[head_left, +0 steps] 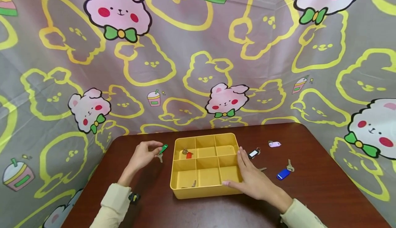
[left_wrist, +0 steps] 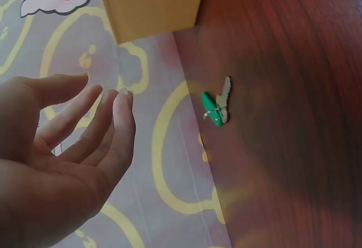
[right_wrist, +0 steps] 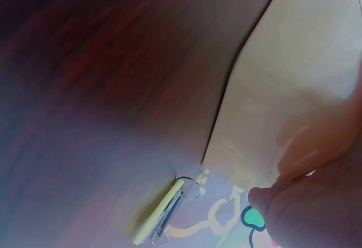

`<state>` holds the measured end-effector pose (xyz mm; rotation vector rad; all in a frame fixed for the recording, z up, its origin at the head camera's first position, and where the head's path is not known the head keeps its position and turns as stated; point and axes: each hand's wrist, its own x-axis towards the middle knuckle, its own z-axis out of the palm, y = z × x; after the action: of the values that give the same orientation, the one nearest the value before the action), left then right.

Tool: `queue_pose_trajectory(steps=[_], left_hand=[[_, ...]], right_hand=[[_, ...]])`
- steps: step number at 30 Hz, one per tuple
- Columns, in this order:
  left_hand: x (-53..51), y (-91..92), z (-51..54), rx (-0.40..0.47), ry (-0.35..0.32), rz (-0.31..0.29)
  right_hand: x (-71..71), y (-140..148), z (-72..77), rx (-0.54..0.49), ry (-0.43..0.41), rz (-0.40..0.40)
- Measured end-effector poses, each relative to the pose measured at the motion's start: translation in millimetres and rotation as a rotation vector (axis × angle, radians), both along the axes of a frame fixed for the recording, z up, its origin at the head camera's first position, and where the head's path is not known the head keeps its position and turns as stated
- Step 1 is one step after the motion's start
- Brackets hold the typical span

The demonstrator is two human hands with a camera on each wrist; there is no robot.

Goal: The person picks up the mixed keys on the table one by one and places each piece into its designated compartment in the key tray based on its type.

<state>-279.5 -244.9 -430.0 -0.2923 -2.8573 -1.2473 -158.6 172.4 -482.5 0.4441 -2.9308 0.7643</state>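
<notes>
A yellow sectioned box (head_left: 204, 193) stands on the table, its compartments in two rows. My right hand (head_left: 255, 181) rests against its right side, fingers straight along the wall and thumb over the front right corner; the right wrist view shows the fingers (right_wrist: 317, 146) at the wall. A key with a green tag (head_left: 164, 148) lies left of the box. Above it hovers my left hand (head_left: 145, 156), fingers loosely bent; in the left wrist view the green-tagged key (left_wrist: 214, 109) lies apart from the fingertips. A red-tagged key (head_left: 189, 155) is in the back left compartment, another key (head_left: 194, 183) in the front left.
Right of the box lie a black-and-white tag (head_left: 254, 153), a pale purple tag (head_left: 274, 144) and a blue-tagged key (head_left: 283, 174). A key (head_left: 262, 169) is partly hidden by my right hand. A yellow tag (right_wrist: 158, 213) shows in the right wrist view. Patterned cloth (head_left: 191, 66) surrounds the table.
</notes>
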Motion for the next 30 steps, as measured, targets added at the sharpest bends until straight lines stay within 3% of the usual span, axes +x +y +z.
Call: queue_pose_trajectory(steps=[9,15,22,30], left_hand=[[-3.6,-0.3,-6.6,-0.137,0.058,-0.024],[-5.9,0.7,-9.4,-0.203,0.091,-0.029],[-15.1,-2.8,-19.1,-0.285,0.139,-0.053],[-19.0,-4.1,-25.1,-0.334,0.123,-0.079]], right_hand=[[0.2,-0.4,0.5,0.003,0.011,0.004],[0.4,0.9,1.0,0.000,-0.029,0.005],[-0.4,0.8,2.1,-0.004,-0.039,0.003],[0.6,1.2,2.7,-0.009,-0.051,0.001]])
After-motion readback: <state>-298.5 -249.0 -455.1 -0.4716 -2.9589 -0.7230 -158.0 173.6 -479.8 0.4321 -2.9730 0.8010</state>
